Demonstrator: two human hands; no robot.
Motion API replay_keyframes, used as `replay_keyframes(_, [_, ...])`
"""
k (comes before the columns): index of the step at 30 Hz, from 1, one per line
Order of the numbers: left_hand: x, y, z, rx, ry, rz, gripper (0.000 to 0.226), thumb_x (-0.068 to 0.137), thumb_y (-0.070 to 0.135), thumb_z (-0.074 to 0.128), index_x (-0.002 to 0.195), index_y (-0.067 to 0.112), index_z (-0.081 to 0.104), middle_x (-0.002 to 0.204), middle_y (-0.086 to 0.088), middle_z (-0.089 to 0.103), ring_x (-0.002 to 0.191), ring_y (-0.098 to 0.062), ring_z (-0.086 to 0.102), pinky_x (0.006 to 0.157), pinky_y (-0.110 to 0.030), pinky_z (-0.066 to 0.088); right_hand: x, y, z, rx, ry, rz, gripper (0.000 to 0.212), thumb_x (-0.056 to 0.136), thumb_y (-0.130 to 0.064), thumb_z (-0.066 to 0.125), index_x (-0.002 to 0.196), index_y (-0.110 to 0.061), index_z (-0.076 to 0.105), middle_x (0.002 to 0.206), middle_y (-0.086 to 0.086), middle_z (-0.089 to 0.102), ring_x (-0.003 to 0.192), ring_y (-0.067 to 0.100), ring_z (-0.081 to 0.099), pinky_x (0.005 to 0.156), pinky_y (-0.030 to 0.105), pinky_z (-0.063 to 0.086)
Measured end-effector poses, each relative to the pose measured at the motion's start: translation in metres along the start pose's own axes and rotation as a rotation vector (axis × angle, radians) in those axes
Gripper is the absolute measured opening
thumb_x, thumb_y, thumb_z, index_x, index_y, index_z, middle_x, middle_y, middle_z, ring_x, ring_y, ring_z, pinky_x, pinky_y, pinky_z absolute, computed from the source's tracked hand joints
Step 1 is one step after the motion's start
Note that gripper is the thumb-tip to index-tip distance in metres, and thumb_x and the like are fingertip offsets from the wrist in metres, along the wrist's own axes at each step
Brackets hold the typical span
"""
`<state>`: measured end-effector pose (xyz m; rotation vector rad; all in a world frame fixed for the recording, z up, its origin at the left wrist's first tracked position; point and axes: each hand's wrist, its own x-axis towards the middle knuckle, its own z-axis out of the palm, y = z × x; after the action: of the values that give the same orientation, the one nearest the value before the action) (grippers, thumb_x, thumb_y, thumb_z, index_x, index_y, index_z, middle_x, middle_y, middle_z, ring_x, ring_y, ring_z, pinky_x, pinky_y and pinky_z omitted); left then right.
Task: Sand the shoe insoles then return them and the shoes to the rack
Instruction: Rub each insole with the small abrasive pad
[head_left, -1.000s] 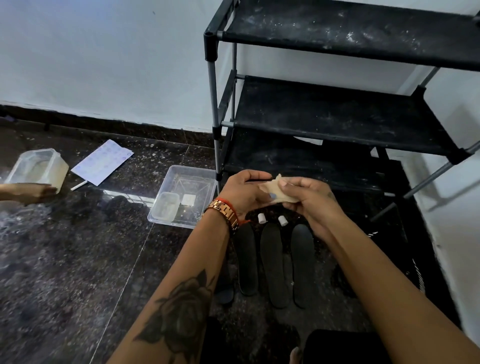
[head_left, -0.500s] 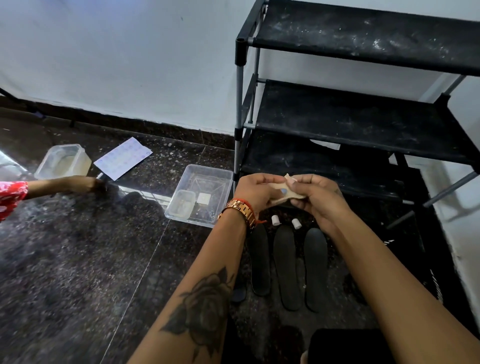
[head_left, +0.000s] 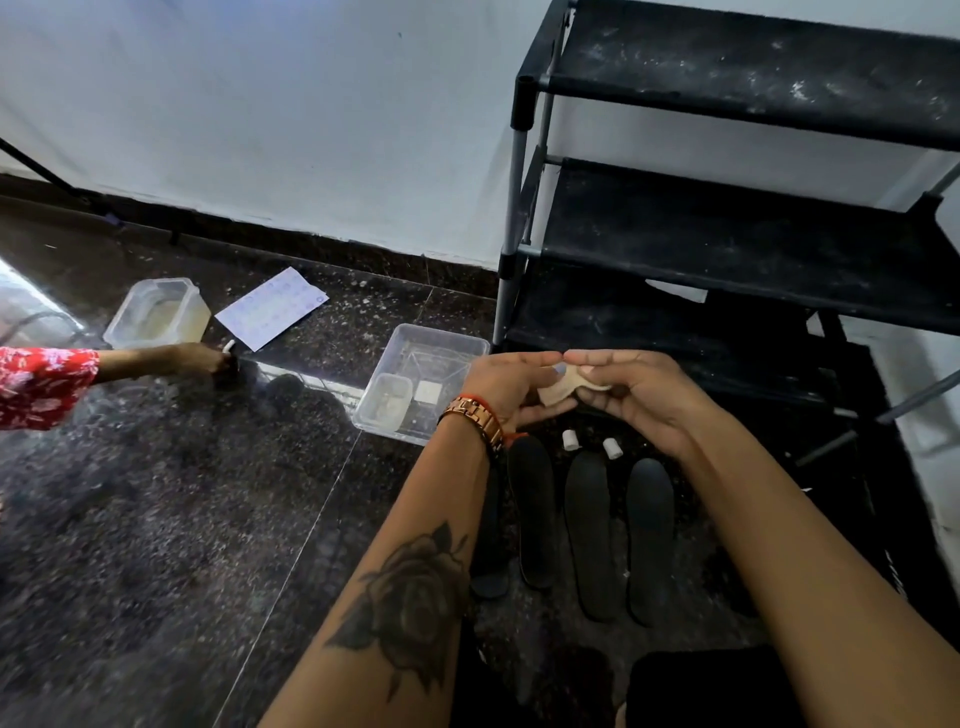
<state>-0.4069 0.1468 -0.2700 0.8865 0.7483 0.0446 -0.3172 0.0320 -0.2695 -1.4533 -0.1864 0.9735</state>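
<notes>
Tan sandpaper (head_left: 563, 387) between both hands

Dim, cool indoor light on my feed. A bright glare streak crosses the polished floor (head_left: 156, 519) left of the left hand (head_left: 506, 387), with soft shadows pooling there. The black insoles (head_left: 589, 530) below both hands sink into murk. Wide-angle bending bows the rack (head_left: 727, 234) uprights; frame edges soften.
</notes>
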Motion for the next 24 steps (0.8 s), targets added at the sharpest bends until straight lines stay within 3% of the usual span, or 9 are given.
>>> replay_keyframes(3, [0.003,-0.002,0.000,0.039,0.061,0.059,0.022,0.085,-0.017,0.050,0.099,-0.006,0.061,0.091,-0.015,0.059,0.081,-0.022,0.060,0.054,-0.022,0.058,0.001,0.002,0.001,-0.048,-0.007,-0.016,0.024,0.085,0.011,0.052,0.095,-0.005,0.066,0.096,0.010,0.068,0.086,0.015,0.066,0.066,0.015,0.056])
replay_keyframes(7, [0.006,-0.004,-0.001,0.147,0.119,0.088,0.023,0.082,-0.017,0.055,0.088,0.004,0.065,0.094,-0.014,0.061,0.083,-0.022,0.063,0.059,-0.022,0.058,0.004,0.005,0.002,-0.083,0.017,-0.022,0.027,0.081,0.014,0.055,0.096,-0.005,0.067,0.096,0.010,0.068,0.086,0.016,0.066,0.072,0.018,0.056])
replay_keyframes(12, [0.010,0.003,-0.012,-0.010,0.146,0.003,0.023,0.082,-0.017,0.056,0.101,-0.005,0.060,0.089,-0.014,0.059,0.079,-0.022,0.060,0.048,-0.022,0.056,0.014,0.009,0.007,-0.075,0.030,-0.011,0.034,0.080,0.015,0.055,0.109,0.000,0.065,0.099,0.010,0.068,0.091,0.018,0.066,0.077,0.021,0.056])
replay_keyframes(15, [0.015,0.005,-0.030,-0.039,0.170,-0.043,0.017,0.084,-0.014,0.056,0.090,0.001,0.061,0.094,-0.016,0.061,0.098,-0.028,0.061,0.058,-0.022,0.056,0.023,0.018,0.017,-0.088,0.052,-0.019,0.032,0.079,0.015,0.057,0.105,-0.003,0.067,0.098,0.008,0.068,0.091,0.017,0.066,0.078,0.023,0.057])
replay_keyframes(17, [0.022,0.003,-0.045,-0.051,0.211,-0.050,0.019,0.085,-0.013,0.054,0.097,-0.001,0.062,0.108,-0.018,0.061,0.107,-0.029,0.060,0.071,-0.028,0.054,0.031,0.028,0.026,-0.123,0.071,-0.017,0.033,0.079,0.014,0.058,0.104,-0.004,0.068,0.101,0.009,0.067,0.093,0.018,0.065,0.082,0.026,0.056])
replay_keyframes(19, [0.030,-0.002,-0.062,-0.100,0.266,-0.050,0.030,0.089,-0.013,0.049,0.115,-0.003,0.058,0.115,-0.018,0.060,0.093,-0.024,0.062,0.071,-0.032,0.055,0.042,0.038,0.037,-0.146,0.081,-0.006,0.035,0.079,0.015,0.057,0.107,-0.002,0.067,0.102,0.010,0.067,0.093,0.019,0.065,0.086,0.029,0.054])
replay_keyframes(21, [0.039,-0.008,-0.082,-0.176,0.336,-0.046,0.024,0.092,-0.011,0.044,0.109,0.000,0.057,0.106,-0.016,0.059,0.074,-0.020,0.059,0.062,-0.028,0.056,0.055,0.049,0.048,-0.160,0.078,0.017,0.037,0.079,0.017,0.054,0.109,0.000,0.066,0.101,0.012,0.066,0.087,0.017,0.065,0.082,0.027,0.055])
replay_keyframes(23, [0.049,-0.014,-0.101,-0.227,0.393,-0.067,0.017,0.094,-0.007,0.043,0.095,0.005,0.055,0.110,-0.017,0.055,0.082,-0.025,0.060,0.069,-0.032,0.054,0.069,0.058,0.060,-0.185,0.065,0.050,0.038,0.079,0.018,0.052,0.109,0.000,0.065,0.101,0.012,0.065,0.085,0.016,0.064,0.076,0.023,0.055])
replay_keyframes(24, [0.053,-0.017,-0.110,-0.239,0.412,-0.069,0.016,0.095,-0.005,0.042,0.102,0.004,0.054,0.114,-0.017,0.054,0.096,-0.030,0.060,0.076,-0.037,0.051,0.078,0.063,0.066,-0.196,0.054,0.069,0.039,0.079,0.019,0.051,0.110,0.001,0.065,0.102,0.013,0.065,0.086,0.017,0.064,0.072,0.022,0.056])
